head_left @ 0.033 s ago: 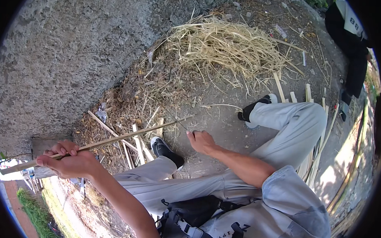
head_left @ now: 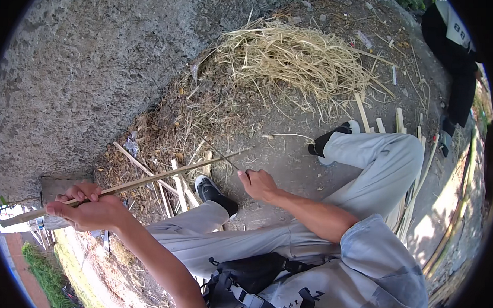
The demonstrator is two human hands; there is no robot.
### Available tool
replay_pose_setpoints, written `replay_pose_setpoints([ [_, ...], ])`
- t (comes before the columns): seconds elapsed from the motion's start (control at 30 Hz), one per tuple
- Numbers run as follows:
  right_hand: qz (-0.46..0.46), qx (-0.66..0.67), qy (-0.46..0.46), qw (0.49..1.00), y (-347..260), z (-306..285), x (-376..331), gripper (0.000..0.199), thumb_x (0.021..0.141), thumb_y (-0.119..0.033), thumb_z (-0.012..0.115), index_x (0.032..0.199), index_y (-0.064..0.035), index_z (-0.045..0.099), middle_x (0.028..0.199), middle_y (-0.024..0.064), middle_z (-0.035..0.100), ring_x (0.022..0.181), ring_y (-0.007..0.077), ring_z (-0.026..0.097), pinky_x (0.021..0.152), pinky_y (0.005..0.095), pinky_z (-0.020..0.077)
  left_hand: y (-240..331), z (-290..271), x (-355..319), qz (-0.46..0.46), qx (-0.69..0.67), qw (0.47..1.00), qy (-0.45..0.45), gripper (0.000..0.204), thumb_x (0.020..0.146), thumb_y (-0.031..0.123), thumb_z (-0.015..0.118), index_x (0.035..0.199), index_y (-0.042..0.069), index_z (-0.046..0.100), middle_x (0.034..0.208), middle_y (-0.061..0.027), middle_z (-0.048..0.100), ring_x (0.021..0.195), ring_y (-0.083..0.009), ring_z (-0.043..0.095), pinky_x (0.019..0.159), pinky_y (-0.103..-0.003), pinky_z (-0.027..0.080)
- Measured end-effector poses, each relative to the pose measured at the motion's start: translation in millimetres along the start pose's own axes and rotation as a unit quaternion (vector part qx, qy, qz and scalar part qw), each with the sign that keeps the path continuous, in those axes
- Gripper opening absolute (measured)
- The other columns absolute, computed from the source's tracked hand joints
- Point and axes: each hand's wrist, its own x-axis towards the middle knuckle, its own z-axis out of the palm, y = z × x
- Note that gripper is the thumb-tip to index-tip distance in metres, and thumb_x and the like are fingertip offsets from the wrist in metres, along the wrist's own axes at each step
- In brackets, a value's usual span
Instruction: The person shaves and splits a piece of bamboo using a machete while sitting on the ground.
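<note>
A long, narrow bamboo strip (head_left: 148,180) slants from the lower left up toward the middle. My left hand (head_left: 95,208) is closed round it near its thick end, palm turned up, with the end sticking out past the fingers. My right hand (head_left: 259,185) is closed on a thin, dark-bladed knife (head_left: 218,152), whose handle is hidden in the fist. The blade points up and left and crosses the strip near its thin far end; whether they touch I cannot tell.
A heap of pale shavings (head_left: 298,61) lies on the ground ahead. Split bamboo pieces (head_left: 179,185) lie by my left shoe, with more slats (head_left: 407,203) beyond my right leg. A rough stone wall (head_left: 86,83) rises at left. Another person's dark-clothed leg (head_left: 461,91) stands far right.
My right hand has shifted slightly left, and the knife's blade has swung up and left. The left hand and the bamboo strip have barely moved.
</note>
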Motion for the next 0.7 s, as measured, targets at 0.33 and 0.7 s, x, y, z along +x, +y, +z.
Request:
replay_pose_setpoints([
  [0.33, 0.142, -0.009, -0.045, 0.989, 63.9, -6.1, 10.9, 0.061, 0.1, -0.045, 0.031, 0.094, 0.0042, 0.066, 0.084, 0.0316, 0.064, 0.088, 0.0501, 0.061, 0.084, 0.0533, 0.048, -11.0, -12.1, 15.7, 0.013, 0.013, 1.0, 0.004, 0.048, 0.096, 0.054, 0.047, 0.075, 0.013, 0.033, 0.055, 0.001, 0.03, 0.041, -0.007, 0.029, 0.039, -0.023, 0.022],
  [0.7, 0.183, -0.058, -0.034, 0.981, 116.5, 11.4, 13.6, 0.062, 0.099, -0.046, 0.033, 0.093, 0.0065, 0.066, 0.09, 0.0321, 0.064, 0.094, 0.0499, 0.06, 0.086, 0.0516, 0.0479, -15.5, -6.2, 21.4, -0.01, -0.043, 0.999, 0.001, 0.046, 0.097, 0.05, 0.05, 0.076, 0.011, 0.037, 0.055, -0.0003, 0.033, 0.041, -0.0082, 0.03, 0.037, -0.024, 0.023],
])
